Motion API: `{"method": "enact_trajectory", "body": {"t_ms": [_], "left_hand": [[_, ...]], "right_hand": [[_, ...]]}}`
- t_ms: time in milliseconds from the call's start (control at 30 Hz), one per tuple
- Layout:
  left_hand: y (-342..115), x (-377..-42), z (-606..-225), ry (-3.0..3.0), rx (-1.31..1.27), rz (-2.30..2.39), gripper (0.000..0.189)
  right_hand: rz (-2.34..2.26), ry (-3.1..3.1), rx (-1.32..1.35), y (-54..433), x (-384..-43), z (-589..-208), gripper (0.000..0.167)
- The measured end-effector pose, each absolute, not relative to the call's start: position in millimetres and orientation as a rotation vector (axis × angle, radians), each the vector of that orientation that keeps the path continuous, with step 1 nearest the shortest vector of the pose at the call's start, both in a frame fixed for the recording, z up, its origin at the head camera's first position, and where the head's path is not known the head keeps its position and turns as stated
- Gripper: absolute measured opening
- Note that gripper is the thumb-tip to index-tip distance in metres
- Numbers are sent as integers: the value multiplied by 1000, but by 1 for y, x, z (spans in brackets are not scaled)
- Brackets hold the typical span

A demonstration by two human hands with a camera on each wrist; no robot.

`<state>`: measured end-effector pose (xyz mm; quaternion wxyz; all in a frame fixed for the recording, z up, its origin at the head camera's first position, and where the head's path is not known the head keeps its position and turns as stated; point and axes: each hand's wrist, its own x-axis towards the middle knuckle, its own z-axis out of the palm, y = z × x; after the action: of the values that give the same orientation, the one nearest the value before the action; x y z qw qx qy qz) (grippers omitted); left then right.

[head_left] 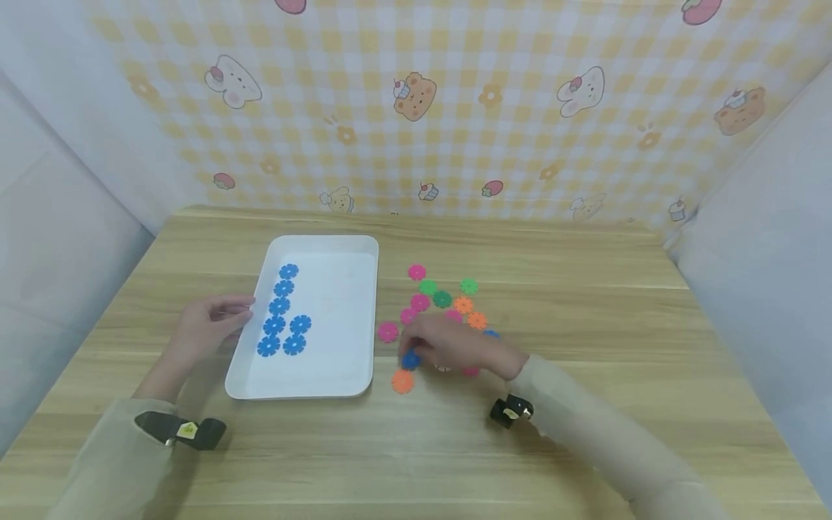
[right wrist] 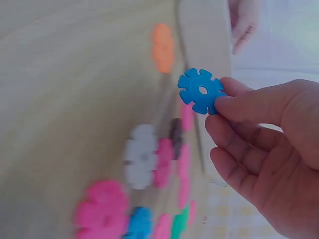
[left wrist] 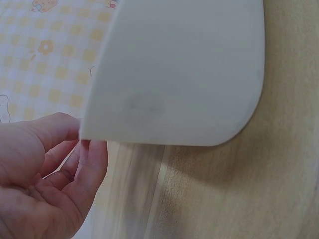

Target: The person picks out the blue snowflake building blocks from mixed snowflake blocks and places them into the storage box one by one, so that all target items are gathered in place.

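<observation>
My right hand (head_left: pixel 448 341) pinches a blue notched plastic disc (right wrist: pixel 202 91) between thumb and forefinger, raised over the table near an orange disc (head_left: pixel 403 381). The disc has a hole in its middle and slots round its edge. With thumb and fingers, my left hand (head_left: pixel 209 325) holds the left rim of a white tray (head_left: pixel 338 318). In the left wrist view the tray's outer side (left wrist: pixel 174 74) is at the fingertips. Inside the tray, several blue discs (head_left: pixel 279 306) lie in a column along the left side, with 2 more beside its lower end.
Loose discs lie right of the tray: pink (head_left: pixel 388 332), light green (head_left: pixel 469 287), dark green (head_left: pixel 442 299), orange (head_left: pixel 477 320) and a white one (right wrist: pixel 141 157). A blue disc (head_left: pixel 491 334) shows partly past my right hand. A checked cloth (head_left: pixel 455 144) hangs behind the wooden table (head_left: pixel 585 289).
</observation>
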<state>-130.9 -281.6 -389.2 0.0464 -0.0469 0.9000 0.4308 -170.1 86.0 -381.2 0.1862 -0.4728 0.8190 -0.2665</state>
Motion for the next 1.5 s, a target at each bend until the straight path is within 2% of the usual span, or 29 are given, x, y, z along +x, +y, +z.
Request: {"method": "enact_trajectory", "body": {"t_ms": [233, 533, 733, 900, 1167, 1500], "left_hand": [[-282, -131, -387, 2731, -166, 1305, 43], [-285, -134, -393, 2755, -175, 1301, 41], [-284, -134, -393, 2740, -176, 1310, 42], [-283, -133, -392, 2711, -194, 1329, 43], [-285, -133, -393, 2729, -180, 1323, 41], [-285, -133, -393, 2716, -181, 1335, 42]], "right_hand": [[-879, 2332, -1378, 62, -185, -358, 17], [-941, 2374, -1252, -11, -210, -339, 19], [-1112, 2365, -1162, -55, -231, -348, 17], [-1248, 2332, -963, -77, -243, -361, 17], [-1246, 2331, -632, -86, -247, -388, 18], [-1196, 2373, -592, -88, -244, -403, 16]]}}
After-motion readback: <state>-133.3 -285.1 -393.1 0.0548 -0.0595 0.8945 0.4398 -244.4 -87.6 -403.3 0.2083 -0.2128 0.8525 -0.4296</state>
